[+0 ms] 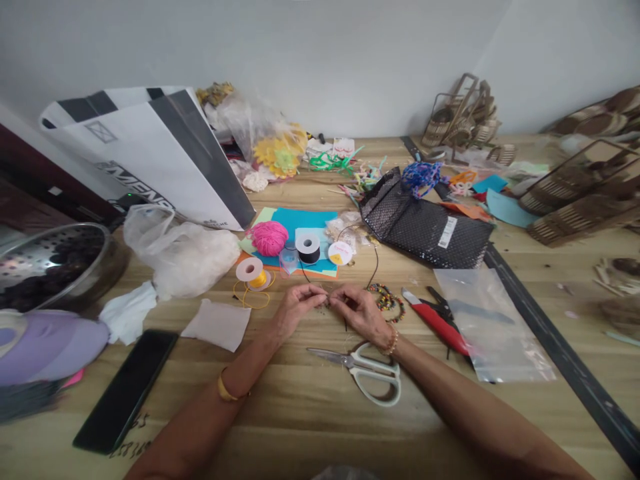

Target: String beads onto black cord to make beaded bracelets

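My left hand (pixel 299 305) and my right hand (pixel 359 311) meet fingertip to fingertip over the wooden table, each closed in a pinch. Between them runs a thin black cord (pixel 374 267), whose ends show above and below the fingers. A spool of black cord (pixel 308 252) stands just beyond the hands. Coloured bead strings (pixel 387 301) lie beside my right hand. Scissors with pale handles (pixel 373 373) rest below it, blades pointing left. Any small piece at the fingertips is too small to make out.
A yellow cord spool (pixel 251 272), pink yarn ball (pixel 270 238) and blue sheets (pixel 320 219) lie ahead. Red-handled pliers (pixel 440 327), a clear bag (pixel 495 327) and a black bubble mailer (pixel 435 230) are right. Left are a phone (pixel 126 391) and a metal colander (pixel 97 250).
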Tool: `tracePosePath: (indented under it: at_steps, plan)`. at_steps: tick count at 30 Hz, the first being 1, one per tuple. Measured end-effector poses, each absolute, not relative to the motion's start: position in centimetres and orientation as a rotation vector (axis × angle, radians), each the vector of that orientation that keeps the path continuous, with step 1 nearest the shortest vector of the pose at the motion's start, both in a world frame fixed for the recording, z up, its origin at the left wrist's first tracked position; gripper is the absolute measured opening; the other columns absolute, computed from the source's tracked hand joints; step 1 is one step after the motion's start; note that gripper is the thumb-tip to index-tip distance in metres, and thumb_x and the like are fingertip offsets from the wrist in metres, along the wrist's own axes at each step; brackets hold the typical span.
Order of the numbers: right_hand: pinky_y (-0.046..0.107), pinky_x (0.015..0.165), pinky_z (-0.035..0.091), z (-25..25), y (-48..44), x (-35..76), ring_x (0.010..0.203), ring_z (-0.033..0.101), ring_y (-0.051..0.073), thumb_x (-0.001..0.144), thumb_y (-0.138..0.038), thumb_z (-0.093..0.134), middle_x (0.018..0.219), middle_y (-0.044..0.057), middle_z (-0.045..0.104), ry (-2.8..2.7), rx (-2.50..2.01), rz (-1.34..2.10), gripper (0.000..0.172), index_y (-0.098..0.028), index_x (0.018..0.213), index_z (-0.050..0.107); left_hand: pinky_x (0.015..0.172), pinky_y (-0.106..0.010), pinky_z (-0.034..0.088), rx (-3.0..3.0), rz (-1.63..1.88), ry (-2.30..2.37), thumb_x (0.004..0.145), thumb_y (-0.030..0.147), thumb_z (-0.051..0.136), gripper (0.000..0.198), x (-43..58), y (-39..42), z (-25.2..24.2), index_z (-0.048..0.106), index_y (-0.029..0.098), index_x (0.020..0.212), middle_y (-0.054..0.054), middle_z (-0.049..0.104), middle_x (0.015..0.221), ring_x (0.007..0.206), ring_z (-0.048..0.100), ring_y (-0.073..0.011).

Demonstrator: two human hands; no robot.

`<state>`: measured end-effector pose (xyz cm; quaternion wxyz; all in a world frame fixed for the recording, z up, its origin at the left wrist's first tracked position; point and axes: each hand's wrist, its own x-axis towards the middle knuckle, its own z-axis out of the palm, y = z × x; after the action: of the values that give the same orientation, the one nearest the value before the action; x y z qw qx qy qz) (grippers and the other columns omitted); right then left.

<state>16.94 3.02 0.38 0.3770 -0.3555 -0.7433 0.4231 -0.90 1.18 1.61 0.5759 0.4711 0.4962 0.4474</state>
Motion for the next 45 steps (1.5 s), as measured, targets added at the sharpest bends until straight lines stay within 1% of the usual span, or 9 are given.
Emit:
tracePosePath:
  at_steps: [7,13,19,24,28,32,39,41,45]
  plan:
    - [0.024,0.059,0.042,0.5,2.9,17.1,0.065,0.054,0.014,0.091,-0.032,0.052,0.071,0.003,0.061,-1.738,-1.01,1.022,0.021,-0.017,0.079,0.059,0.067,-0.026,0.049,1.109,1.042,1.241,0.068,0.027,0.073,0.016,-1.0,1.0,1.4,0.069,0.014,0.075,-0.003,0.069,0.07,0.067,0.062,-0.0147]
    - [0.025,0.063,0.046,0.8,2.6,17.3,0.074,0.061,0.015,0.097,-0.029,0.043,0.087,0.006,0.066,-1.656,-1.037,1.07,0.015,-0.02,0.091,0.053,0.07,-0.028,0.051,1.479,1.112,1.363,0.081,0.022,0.063,0.01,-1.0,0.7,0.3,0.07,0.015,0.08,-0.007,0.071,0.078,0.074,0.065,-0.017]
    - [0.025,0.064,0.047,0.3,2.6,17.7,0.07,0.063,0.016,0.096,-0.019,0.043,0.08,0.005,0.066,-2.019,-1.041,0.762,0.011,-0.019,0.097,0.054,0.081,-0.031,0.052,1.973,1.133,1.252,0.086,0.012,0.057,0.013,-0.9,0.5,-0.2,0.068,0.018,0.085,-0.007,0.073,0.089,0.085,0.066,-0.0173]
    - [0.026,0.064,0.046,0.2,2.4,17.6,0.07,0.063,0.017,0.098,-0.019,0.038,0.078,0.007,0.065,-2.287,-0.984,0.521,0.016,-0.018,0.094,0.054,0.08,-0.032,0.052,2.158,1.03,1.216,0.087,0.011,0.055,0.014,-0.9,0.5,-0.5,0.068,0.017,0.087,-0.008,0.072,0.09,0.088,0.064,-0.0188]
    - [0.024,0.054,0.042,0.4,2.5,17.5,0.056,0.058,0.014,0.097,-0.023,0.039,0.069,0.003,0.062,-2.232,-0.999,0.679,0.016,-0.018,0.089,0.052,0.072,-0.028,0.051,2.109,1.021,1.262,0.086,0.013,0.057,0.012,-0.9,0.6,-0.3,0.068,0.017,0.084,-0.005,0.072,0.078,0.077,0.063,-0.0172]
    - [0.023,0.054,0.041,0.2,3.0,17.3,0.055,0.054,0.013,0.095,-0.026,0.044,0.065,0.0,0.06,-1.968,-1.054,0.885,0.015,-0.019,0.083,0.052,0.069,-0.026,0.05,1.903,1.013,1.348,0.084,0.017,0.058,0.01,-1.1,0.7,0.2,0.069,0.017,0.084,-0.004,0.072,0.078,0.071,0.064,-0.0156]
    - [0.024,0.058,0.043,0.2,3.3,17.2,0.068,0.055,0.015,0.09,-0.033,0.053,0.076,0.003,0.06,-1.75,-1.05,0.992,0.018,-0.018,0.083,0.06,0.065,-0.025,0.049,1.585,1.101,1.355,0.08,0.023,0.064,0.011,-1.4,1.1,0.9,0.07,0.015,0.079,-0.005,0.071,0.074,0.068,0.063,-0.016]
    - [0.025,0.059,0.043,0.5,3.3,17.2,0.07,0.055,0.015,0.089,-0.035,0.055,0.077,0.004,0.061,-1.709,-1.035,1.017,0.02,-0.018,0.083,0.062,0.067,-0.026,0.05,1.485,1.119,1.298,0.078,0.024,0.066,0.011,-1.3,1.1,1.3,0.071,0.015,0.079,-0.006,0.073,0.078,0.071,0.065,-0.017]
    - [0.026,0.06,0.044,1.0,3.3,17.1,0.07,0.056,0.016,0.085,-0.041,0.061,0.077,0.005,0.064,-1.617,-1.041,1.118,0.025,-0.017,0.081,0.064,0.079,-0.03,0.052,1.279,1.138,1.137,0.076,0.025,0.068,0.01,-1.1,0.9,2.4,0.071,0.015,0.078,-0.01,0.074,0.102,0.092,0.067,-0.0209]
